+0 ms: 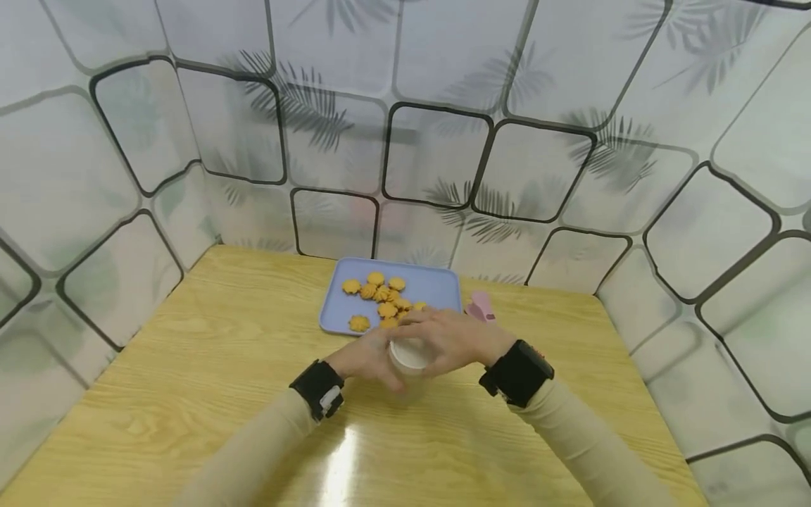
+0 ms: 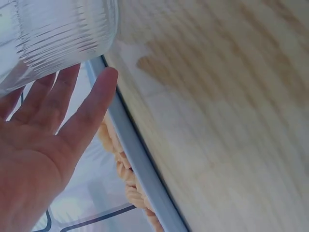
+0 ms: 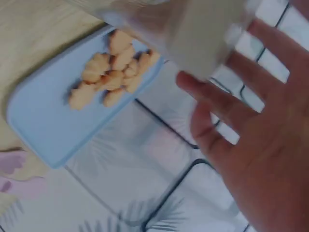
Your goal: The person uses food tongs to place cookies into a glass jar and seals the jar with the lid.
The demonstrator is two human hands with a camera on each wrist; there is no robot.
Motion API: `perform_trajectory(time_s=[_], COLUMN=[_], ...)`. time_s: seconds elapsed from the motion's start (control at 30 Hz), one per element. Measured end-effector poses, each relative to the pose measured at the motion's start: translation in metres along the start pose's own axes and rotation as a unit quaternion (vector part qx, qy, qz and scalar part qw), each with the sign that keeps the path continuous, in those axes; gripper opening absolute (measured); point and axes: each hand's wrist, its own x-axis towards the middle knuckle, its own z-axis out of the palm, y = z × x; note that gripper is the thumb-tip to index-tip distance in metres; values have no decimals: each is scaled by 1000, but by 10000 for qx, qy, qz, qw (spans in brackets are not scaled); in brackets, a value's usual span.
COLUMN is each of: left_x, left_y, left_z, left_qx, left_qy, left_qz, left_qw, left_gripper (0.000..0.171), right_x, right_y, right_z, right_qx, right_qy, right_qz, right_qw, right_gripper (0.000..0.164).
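Observation:
A clear ribbed jar (image 2: 67, 38) with a white lid (image 1: 410, 354) is between my two hands, in front of the tray. My left hand (image 1: 374, 359) holds the jar from the left; in the left wrist view its fingers pass behind the ribbed wall and one digit sticks out straight. From the right, my right hand (image 1: 450, 338) reaches over the top and grips the lid, which looks blurred in the right wrist view. Behind the hands lies a blue tray (image 1: 431, 282) with several golden cookies (image 1: 382, 292) on it; the hands hide its front edge partly.
A pink two-armed utensil, like small tongs (image 1: 481, 306), lies right of the tray. The wooden table (image 1: 253, 338) ends at a patterned curtain-like wall (image 1: 437, 155) at the back and sides.

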Motion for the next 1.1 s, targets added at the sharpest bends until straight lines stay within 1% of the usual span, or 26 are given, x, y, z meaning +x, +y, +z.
perform_trajectory(time_s=[0.07, 0.13, 0.17, 0.2, 0.27, 0.3, 0.37, 0.4, 0.47, 0.53, 0.63, 0.73, 0.83, 0.97, 1.03, 1.1], left_x=[-3, -8, -10, -12, -16, -17, -18, -18, -19, -19, -17, -15, -17, -20, -20, -19], left_y=[-2, -3, -5, -7, -10, -11, -12, -11, -10, -10, -11, -12, -14, -14, -14, -14], left_z=[-1, -2, -3, -3, -3, -2, -2, -3, -5, -7, -9, -9, -10, -11, -12, -13], left_qx=[29, 21, 21, 32, 76, 34, 76, 101, 65, 63, 128, 272, 93, -315, -397, -334], left_qy=[8, 0, 2, -11, -40, -47, 0, 25, 78, 101, -20, -97, -103, -72, -116, -147], left_qz=[-49, -50, -44, -41, -52, -54, -86, -130, -170, -201, -181, -78, 10, 35, 63, 65], left_qw=[10000, 10000, 10000, 10000, 9999, 10000, 9999, 9999, 9998, 9997, 9998, 9996, 9999, 9995, 9991, 9993], left_gripper=[106, 98, 95, 92, 87, 86, 91, 92, 94, 99, 104, 104, 108, 114, 111, 104], right_x=[2, 4, 5, 6, 9, 11, 17, 20, 27, 33, 36, 33, 32, 27, 22, 15], right_y=[-7, -15, -19, -23, -30, -33, -39, -41, -44, -45, -45, -42, -38, -33, -29, -25], right_z=[-7, -10, -9, -8, -3, -2, 2, 3, 4, 3, 2, 0, -2, -5, -8, -12], right_qx=[-270, -315, -305, -249, -1, 142, 270, 315, 399, 411, 427, 446, 473, 484, 713, 913], right_qy=[-356, -616, -659, -651, -363, -163, 288, 466, 627, 623, 504, 471, 539, 588, 607, 685], right_qz=[-47, 45, 174, 394, 955, 1264, 1802, 2003, 2269, 2355, 2295, 2111, 1820, 1347, 1086, 966], right_qw=[9990, 9976, 9972, 9968, 9948, 9917, 9828, 9781, 9711, 9690, 9711, 9753, 9807, 9880, 9897, 9888], right_gripper=[79, 90, 90, 86, 77, 72, 68, 64, 58, 55, 50, 55, 61, 60, 62, 65])
